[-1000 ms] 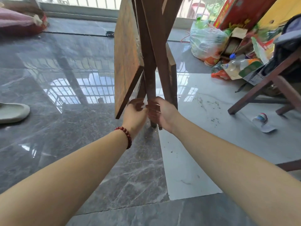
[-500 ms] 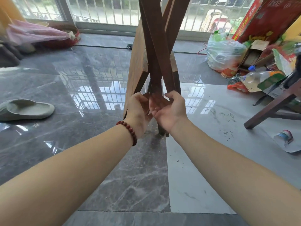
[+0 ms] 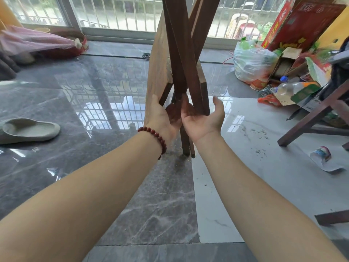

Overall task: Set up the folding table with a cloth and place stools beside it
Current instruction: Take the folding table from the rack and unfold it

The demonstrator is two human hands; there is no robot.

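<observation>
The folded wooden table point(image 3: 158, 72) stands on edge on the tiled floor, its top vertical and facing left. Its dark crossed legs point(image 3: 181, 59) run down to the floor just ahead of me. My left hand point(image 3: 163, 115), with a red bead bracelet on the wrist, is cupped at the table top's lower corner, thumb along its edge. My right hand point(image 3: 204, 115) lies palm up beside the legs, its fingertips touching one leg and its thumb spread. Neither hand closes round anything. A brown wooden stool point(image 3: 309, 120) stands at the right, partly out of view.
A pink cloth bundle point(image 3: 32, 41) lies back left by the barred window. A beige slipper point(image 3: 28, 129) is on the left floor. Bags, bottles and boxes point(image 3: 264, 61) pile up back right. A small crumpled wrapper point(image 3: 323, 154) lies near the stool.
Both hands gripped the lower table legs before; now they have let go and opened, the right one turned palm up. The view has tilted up towards the window.
</observation>
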